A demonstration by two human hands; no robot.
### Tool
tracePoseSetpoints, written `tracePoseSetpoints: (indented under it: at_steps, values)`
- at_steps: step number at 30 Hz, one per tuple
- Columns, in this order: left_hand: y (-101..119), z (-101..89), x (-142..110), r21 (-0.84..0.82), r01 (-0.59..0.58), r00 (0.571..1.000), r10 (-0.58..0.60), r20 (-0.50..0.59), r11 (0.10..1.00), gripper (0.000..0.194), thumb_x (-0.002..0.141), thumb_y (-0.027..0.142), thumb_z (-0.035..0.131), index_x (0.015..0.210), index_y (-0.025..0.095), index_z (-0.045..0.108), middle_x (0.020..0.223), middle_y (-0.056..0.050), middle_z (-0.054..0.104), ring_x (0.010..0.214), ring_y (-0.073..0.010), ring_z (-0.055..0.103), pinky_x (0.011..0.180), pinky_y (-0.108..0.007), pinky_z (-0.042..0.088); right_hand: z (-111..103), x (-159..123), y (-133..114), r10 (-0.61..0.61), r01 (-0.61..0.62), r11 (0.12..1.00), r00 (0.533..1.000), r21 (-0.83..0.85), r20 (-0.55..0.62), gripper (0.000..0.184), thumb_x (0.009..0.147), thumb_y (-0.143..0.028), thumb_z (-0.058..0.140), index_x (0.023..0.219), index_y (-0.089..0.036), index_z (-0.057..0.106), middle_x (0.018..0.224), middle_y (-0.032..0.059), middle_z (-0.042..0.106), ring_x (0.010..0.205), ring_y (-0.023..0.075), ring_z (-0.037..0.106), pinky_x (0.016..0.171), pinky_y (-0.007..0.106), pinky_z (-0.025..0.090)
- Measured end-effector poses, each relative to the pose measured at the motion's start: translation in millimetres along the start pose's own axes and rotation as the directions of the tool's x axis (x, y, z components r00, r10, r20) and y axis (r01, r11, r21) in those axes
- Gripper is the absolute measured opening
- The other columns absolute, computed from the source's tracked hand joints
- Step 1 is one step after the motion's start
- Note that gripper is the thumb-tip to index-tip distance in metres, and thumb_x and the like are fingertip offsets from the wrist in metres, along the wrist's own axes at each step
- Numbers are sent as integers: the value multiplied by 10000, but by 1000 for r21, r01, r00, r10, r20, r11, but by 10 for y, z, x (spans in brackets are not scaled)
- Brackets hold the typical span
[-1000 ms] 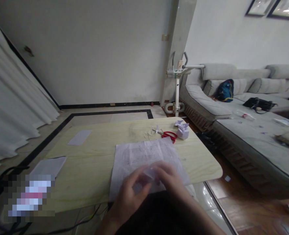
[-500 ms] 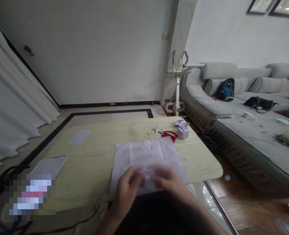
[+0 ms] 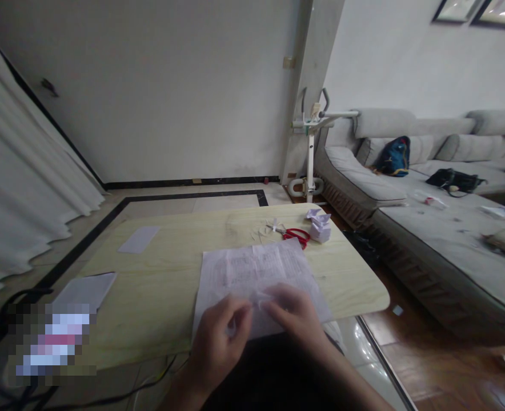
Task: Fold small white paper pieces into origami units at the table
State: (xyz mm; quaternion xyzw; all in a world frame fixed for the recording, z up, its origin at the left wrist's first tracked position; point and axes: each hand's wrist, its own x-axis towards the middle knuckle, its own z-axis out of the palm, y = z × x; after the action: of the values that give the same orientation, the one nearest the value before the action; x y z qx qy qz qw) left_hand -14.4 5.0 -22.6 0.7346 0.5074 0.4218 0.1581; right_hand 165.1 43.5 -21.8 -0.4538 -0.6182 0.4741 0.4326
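A small piece of white paper (image 3: pixel 260 298), blurred and apparently folded, is between my two hands above a large printed sheet (image 3: pixel 244 265). My right hand (image 3: pixel 293 308) pinches it from the right, thumb and fingers bent round it. On the other side my left hand (image 3: pixel 224 328) is curled, its thumb and fingertips closed at the paper's left edge. The printed sheet lies flat on the pale wooden table (image 3: pixel 162 302), its near part hidden by my hands. Beyond the sheet are red-handled scissors (image 3: pixel 296 236) and a cluster of folded paper pieces (image 3: pixel 320 228).
Thin paper strips (image 3: pixel 261 234) lie beside the scissors. Toward the table's left are a white sheet (image 3: pixel 139 240) and a stack of paper (image 3: pixel 87 288), next to a pixelated patch. A grey sofa (image 3: pixel 432 240) stands to the right, with an exercise machine (image 3: pixel 310 148) behind the table.
My left hand has turned and curled more, moving slightly down and left. The small paper stays between my hands, shifted slightly. Scissors, sheet and folded pieces have not moved.
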Motion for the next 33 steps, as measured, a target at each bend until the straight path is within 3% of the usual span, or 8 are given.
tracePoseSetpoints:
  at_steps: [6, 16, 20, 27, 33]
  values:
    - [66, 8, 56, 57, 17, 998, -20, 62, 998, 28, 871, 204, 582, 849, 215, 594, 681, 27, 621, 596, -133, 605, 561, -231, 457, 30, -14, 15, -87, 87, 991, 996, -101, -5, 163, 793, -315, 683, 810, -153, 687, 593, -31, 515, 543, 123, 437, 501, 241, 352]
    - [-19, 78, 51, 182, -81, 996, 85, -16, 980, 97, 880, 136, 528, 867, 202, 597, 697, 2, 651, 595, -157, 627, 571, -258, 452, 64, -18, 1, -45, 40, 979, 999, -198, -22, 185, 820, -321, 643, 781, -144, 679, 567, -31, 496, 521, 121, 435, 485, 235, 342]
    - [-25, 101, 48, 194, -102, 995, 100, 18, 976, 116, 888, 134, 518, 846, 199, 604, 702, -5, 660, 599, -160, 631, 572, -259, 449, 64, -18, 15, -57, 50, 970, 998, -237, -25, 159, 812, -299, 639, 800, -145, 675, 566, -32, 507, 515, 121, 450, 490, 234, 346]
    - [-28, 107, 32, 166, -48, 999, 46, 20, 985, 127, 867, 122, 520, 794, 198, 592, 665, 6, 619, 590, -151, 602, 568, -256, 424, 74, -28, 6, -91, 79, 944, 996, -320, -22, 154, 802, -290, 640, 725, -157, 647, 563, -26, 523, 522, 127, 462, 506, 243, 345]
    - [3, 87, 36, 88, 19, 998, -25, 66, 996, 132, 894, 142, 512, 819, 198, 605, 708, 0, 635, 634, -147, 608, 593, -250, 433, 69, -32, -32, -87, 81, 953, 996, -291, -7, 174, 812, -283, 621, 689, -160, 619, 560, -33, 500, 518, 119, 442, 502, 239, 334]
